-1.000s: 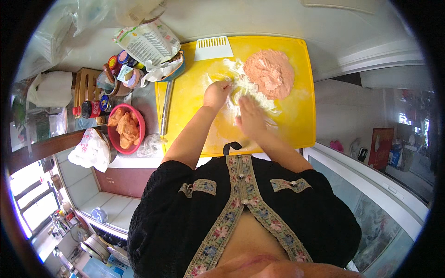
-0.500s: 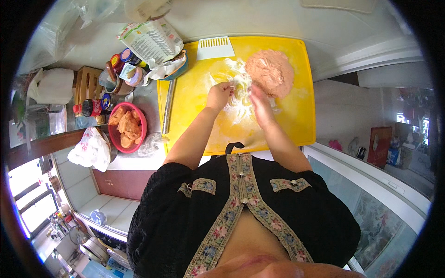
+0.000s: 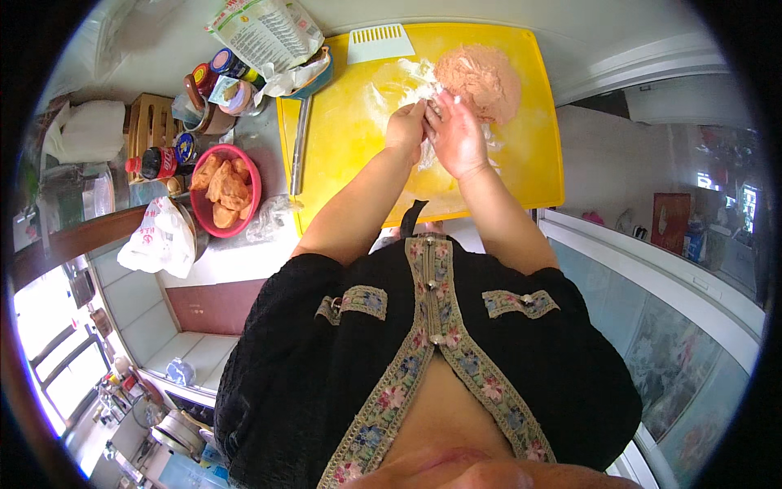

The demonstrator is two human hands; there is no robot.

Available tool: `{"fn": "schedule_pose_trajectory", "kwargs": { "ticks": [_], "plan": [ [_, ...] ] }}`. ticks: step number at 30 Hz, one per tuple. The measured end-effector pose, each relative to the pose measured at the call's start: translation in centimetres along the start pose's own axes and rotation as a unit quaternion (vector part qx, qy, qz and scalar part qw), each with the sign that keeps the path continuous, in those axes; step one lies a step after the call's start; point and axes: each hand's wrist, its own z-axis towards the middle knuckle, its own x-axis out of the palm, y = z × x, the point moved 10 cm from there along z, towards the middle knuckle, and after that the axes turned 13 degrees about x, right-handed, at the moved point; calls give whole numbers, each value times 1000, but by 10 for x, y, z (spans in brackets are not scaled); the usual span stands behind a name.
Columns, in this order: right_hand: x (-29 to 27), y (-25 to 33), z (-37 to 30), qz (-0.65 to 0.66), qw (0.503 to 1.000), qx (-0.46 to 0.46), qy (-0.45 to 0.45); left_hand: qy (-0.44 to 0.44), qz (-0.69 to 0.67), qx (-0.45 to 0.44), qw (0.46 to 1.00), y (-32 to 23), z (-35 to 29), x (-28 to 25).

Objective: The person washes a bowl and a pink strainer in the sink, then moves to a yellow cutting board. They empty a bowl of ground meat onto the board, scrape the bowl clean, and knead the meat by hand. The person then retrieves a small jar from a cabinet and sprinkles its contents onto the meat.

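Over a yellow board [image 3: 358, 179], my two hands meet at the fingertips. My left hand [image 3: 406, 129] is curled closed against the fingers of my right hand; anything inside it is hidden. My right hand [image 3: 461, 138] is turned palm up with its fingers stretched out and white powder on the tips. Just beyond them lies a smear of white flour [image 3: 417, 72], partly covered by the hands. A large round lump of pinkish-orange dough [image 3: 487, 77] rests at the board's far right, close to my right fingertips but apart from them.
A white slotted scraper [image 3: 379, 44] lies at the board's far edge, and a metal rod [image 3: 300, 147] along its left side. Left of the board stand a pink bowl [image 3: 255, 204] of orange-brown pieces, a dark bottle [image 3: 159, 163], several jars and an upright printed bag [image 3: 273, 37].
My hands have come together from apart over the flour. My right hand has turned palm up and its fingers now touch my left. The whole view has shifted slightly.
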Motion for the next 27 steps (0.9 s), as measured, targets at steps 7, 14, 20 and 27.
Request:
{"fn": "schedule_pose_trajectory", "kwargs": {
  "ticks": [7,14,20,27],
  "plan": [
    [27,-32,-14,-228,972,-28,54,-151,18,29,988,-1,1,-24],
    [13,-6,-37,-87,995,16,51,-88,80,5,993,-14,15,-19],
    [-10,24,-23,35,995,43,84,-66,-156,-7,985,12,-5,27],
    [0,4,-20,-207,975,17,74,-113,-42,22,992,-4,-8,27]
  ]
}}
